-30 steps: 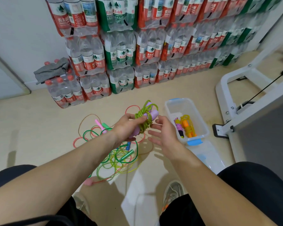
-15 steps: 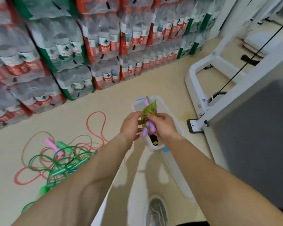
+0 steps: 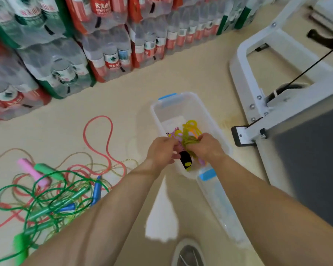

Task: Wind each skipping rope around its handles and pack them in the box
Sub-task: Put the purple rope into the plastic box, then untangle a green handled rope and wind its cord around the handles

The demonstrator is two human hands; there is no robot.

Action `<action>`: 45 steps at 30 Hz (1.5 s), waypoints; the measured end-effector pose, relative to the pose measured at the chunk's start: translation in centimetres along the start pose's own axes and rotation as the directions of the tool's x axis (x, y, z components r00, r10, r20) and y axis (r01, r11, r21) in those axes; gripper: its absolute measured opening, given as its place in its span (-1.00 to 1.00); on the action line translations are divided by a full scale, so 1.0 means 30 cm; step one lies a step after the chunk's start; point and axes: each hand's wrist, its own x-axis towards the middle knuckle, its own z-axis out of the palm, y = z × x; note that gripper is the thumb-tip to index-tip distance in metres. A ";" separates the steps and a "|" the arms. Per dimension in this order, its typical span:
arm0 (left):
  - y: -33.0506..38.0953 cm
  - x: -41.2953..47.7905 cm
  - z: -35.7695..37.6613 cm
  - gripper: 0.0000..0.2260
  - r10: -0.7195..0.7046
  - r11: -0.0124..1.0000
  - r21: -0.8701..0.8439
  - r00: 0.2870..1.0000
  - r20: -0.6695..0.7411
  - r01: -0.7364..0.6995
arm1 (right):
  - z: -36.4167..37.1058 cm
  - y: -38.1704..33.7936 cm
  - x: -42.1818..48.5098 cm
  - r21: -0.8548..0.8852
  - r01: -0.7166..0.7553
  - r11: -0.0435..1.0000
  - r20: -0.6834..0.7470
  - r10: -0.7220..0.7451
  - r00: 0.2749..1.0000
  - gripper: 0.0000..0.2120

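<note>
A clear plastic box [image 3: 188, 104] with blue latches stands on the floor in front of me. Both hands are down inside its near half. My right hand [image 3: 205, 147] grips the wound lime-green rope with purple handles [image 3: 188, 141]; my left hand [image 3: 162, 150] is closed on the same bundle from the left. A wound rope with black and yellow handles [image 3: 186, 161] and an orange and yellow one [image 3: 191, 125] lie in the box beside it. A tangle of loose ropes [image 3: 52, 191], green, pink, red and blue, lies on the floor at left.
The box's clear lid [image 3: 217, 200] lies on the floor just behind the box, nearer me. Shrink-wrapped packs of water bottles [image 3: 108, 39] line the far wall. A white metal machine frame [image 3: 258, 89] stands close on the right. My shoe [image 3: 188, 254] shows at the bottom.
My view has swung right towards the box. Both hands have carried the wound green rope from over the floor, down into the box among the other packed ropes.
</note>
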 end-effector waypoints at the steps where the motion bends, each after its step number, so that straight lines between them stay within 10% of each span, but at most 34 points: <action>1: -0.015 -0.005 -0.015 -0.85 0.000 1.000 0.007 1.000 -0.003 0.000 | 0.023 0.005 -0.003 -0.067 0.013 0.998 -0.023 -0.014 1.000 -0.51; 6: -0.061 -0.076 -0.106 -0.86 -0.012 0.999 0.052 0.998 -0.066 0.015 | 0.033 -0.031 -0.060 -0.317 0.036 0.948 -0.100 -0.072 0.992 -0.41; 12: -0.074 -0.255 -0.273 -0.89 -0.033 0.986 0.157 0.992 -0.120 0.052 | -0.024 -0.140 -0.243 -0.218 0.134 0.967 -0.143 -0.168 0.975 -0.58; 27: -0.412 -0.710 -0.687 -0.77 0.013 0.910 0.394 0.942 -0.336 0.128 | 0.424 -0.318 -0.807 -0.168 0.455 0.874 0.281 -0.400 0.872 -0.76; 38: -0.623 -0.574 -0.822 -0.91 0.084 0.821 0.528 0.870 -0.486 0.216 | 0.703 -0.298 -0.681 -0.222 0.465 0.857 0.267 -0.406 0.874 -0.70; 45: -0.698 -0.367 -0.898 -0.48 0.204 0.530 0.799 0.871 -0.447 0.286 | 0.828 -0.324 -0.571 -0.048 0.436 0.899 0.287 -0.406 0.868 -0.73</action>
